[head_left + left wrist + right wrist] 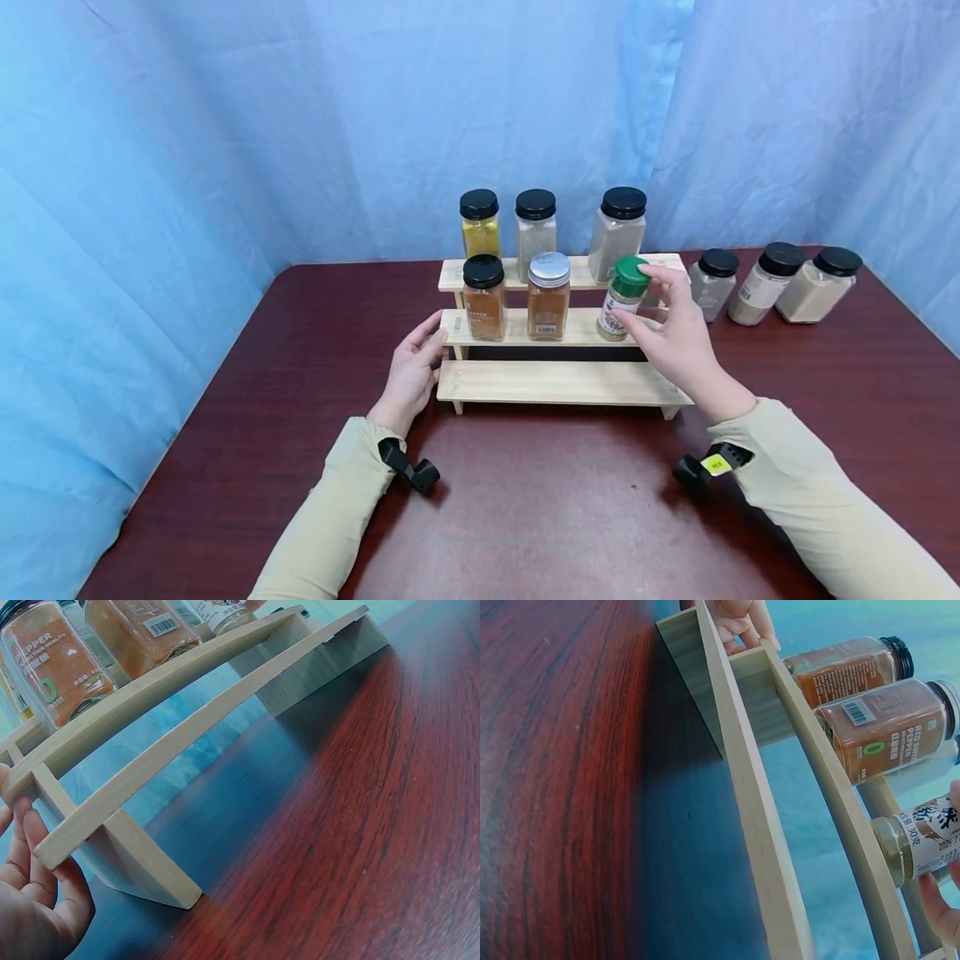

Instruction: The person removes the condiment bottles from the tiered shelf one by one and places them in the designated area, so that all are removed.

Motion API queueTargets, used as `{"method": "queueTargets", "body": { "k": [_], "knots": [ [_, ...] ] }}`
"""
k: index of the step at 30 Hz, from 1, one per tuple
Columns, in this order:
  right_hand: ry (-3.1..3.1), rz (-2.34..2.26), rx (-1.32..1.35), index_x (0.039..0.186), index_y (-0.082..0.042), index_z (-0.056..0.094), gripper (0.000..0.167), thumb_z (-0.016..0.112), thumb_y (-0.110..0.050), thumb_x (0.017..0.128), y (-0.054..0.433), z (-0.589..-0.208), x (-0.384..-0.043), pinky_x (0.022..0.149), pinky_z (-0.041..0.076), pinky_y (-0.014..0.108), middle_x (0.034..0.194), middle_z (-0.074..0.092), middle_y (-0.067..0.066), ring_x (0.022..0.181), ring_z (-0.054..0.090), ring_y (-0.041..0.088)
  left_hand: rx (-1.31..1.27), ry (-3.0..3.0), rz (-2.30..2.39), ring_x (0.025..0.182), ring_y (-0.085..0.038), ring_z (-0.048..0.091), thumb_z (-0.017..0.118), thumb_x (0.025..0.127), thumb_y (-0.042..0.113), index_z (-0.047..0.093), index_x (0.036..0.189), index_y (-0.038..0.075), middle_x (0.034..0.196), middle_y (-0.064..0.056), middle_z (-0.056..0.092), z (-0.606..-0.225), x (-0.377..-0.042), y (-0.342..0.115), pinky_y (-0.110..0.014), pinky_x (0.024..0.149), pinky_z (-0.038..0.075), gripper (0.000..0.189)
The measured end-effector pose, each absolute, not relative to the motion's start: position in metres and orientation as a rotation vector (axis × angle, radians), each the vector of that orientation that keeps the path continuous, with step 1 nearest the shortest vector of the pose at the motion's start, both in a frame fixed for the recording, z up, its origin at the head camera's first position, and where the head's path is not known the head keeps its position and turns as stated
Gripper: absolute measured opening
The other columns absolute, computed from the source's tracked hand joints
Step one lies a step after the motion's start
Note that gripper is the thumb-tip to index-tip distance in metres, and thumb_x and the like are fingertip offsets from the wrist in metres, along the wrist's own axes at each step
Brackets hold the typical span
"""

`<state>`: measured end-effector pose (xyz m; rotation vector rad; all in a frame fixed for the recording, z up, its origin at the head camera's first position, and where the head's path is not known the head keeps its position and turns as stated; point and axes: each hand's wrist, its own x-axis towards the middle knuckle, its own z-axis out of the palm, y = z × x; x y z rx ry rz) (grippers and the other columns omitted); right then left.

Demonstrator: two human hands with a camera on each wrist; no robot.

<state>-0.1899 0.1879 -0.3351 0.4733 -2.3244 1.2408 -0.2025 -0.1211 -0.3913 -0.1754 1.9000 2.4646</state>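
Observation:
A three-step wooden spice rack stands on the table. At its left end, my left hand grips the end of the middle step, fingers bent beside the boards. My right hand holds a small spice jar with a green lid, fingers at the lid and thumb against the label. The jar is upright at the right part of the middle step; its base is right at the board in the right wrist view. On the same step stand a black-lidded pepper jar and a silver-lidded jar, both with orange-brown powder.
On the top step are a yellow spice jar and two pale-grey jars, all black-lidded. Right of the rack, a grey jar, a white-labelled jar and a cream-coloured jar are on the dark red table. Blue curtains hang behind.

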Motion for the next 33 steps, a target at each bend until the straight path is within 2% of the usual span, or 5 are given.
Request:
{"method": "queueTargets", "body": {
  "k": [2, 9, 18, 25, 33],
  "knots": [
    [-2.326, 1.230, 0.474, 0.135, -0.004, 0.031, 0.061, 0.066, 0.003, 0.085, 0.189, -0.335, -0.190, 0.084, 0.049, 0.054, 0.130, 0.047, 0.020, 0.099, 0.043, -0.011, -0.176, 1.898, 2.468, 0.074, -0.008, 0.052, 0.050, 0.099, 0.014, 0.044, 0.142, 0.014, 0.087, 0.005, 0.055, -0.392, -0.203, -0.121, -0.021, 0.059, 0.044, 0.043],
    [-2.270, 1.190, 0.493, 0.130, 0.000, 0.036, 0.059, 0.068, 0.007, 0.081, 0.194, -0.334, -0.192, 0.077, 0.043, 0.005, 0.125, 0.051, 0.019, 0.095, 0.048, -0.011, -0.170, 1.890, 2.473, 0.074, -0.008, 0.052, 0.049, 0.099, 0.014, 0.044, 0.142, 0.013, 0.089, 0.005, 0.056, -0.392, -0.204, -0.121, -0.020, 0.060, 0.046, 0.043],
    [-2.222, 1.206, 0.532, 0.134, 0.000, 0.035, 0.062, 0.066, 0.011, 0.081, 0.204, -0.323, -0.188, 0.080, 0.042, 0.005, 0.119, 0.055, 0.017, 0.101, 0.050, -0.011, -0.173, 1.894, 2.465, 0.075, -0.009, 0.052, 0.049, 0.100, 0.014, 0.043, 0.143, 0.012, 0.089, 0.005, 0.055, -0.392, -0.203, -0.121, -0.021, 0.060, 0.046, 0.044],
    [-2.195, 1.155, 0.567, 0.134, -0.001, 0.037, 0.066, 0.067, 0.015, 0.078, 0.221, -0.318, -0.186, 0.079, 0.042, 0.005, 0.111, 0.050, -0.023, 0.100, 0.051, -0.011, -0.194, 1.885, 2.470, 0.074, -0.008, 0.051, 0.049, 0.099, 0.013, 0.044, 0.143, 0.013, 0.089, 0.004, 0.055, -0.392, -0.203, -0.120, -0.021, 0.061, 0.045, 0.044],
    [-2.208, 1.133, 0.493, 0.134, 0.000, 0.039, 0.067, 0.067, 0.016, 0.076, 0.247, -0.317, -0.180, 0.075, 0.043, 0.002, 0.106, 0.050, -0.031, 0.093, 0.053, -0.012, -0.182, 1.894, 2.471, 0.075, -0.009, 0.051, 0.049, 0.099, 0.013, 0.043, 0.143, 0.013, 0.089, 0.004, 0.055, -0.393, -0.204, -0.120, -0.021, 0.060, 0.045, 0.044]
  ]
}}
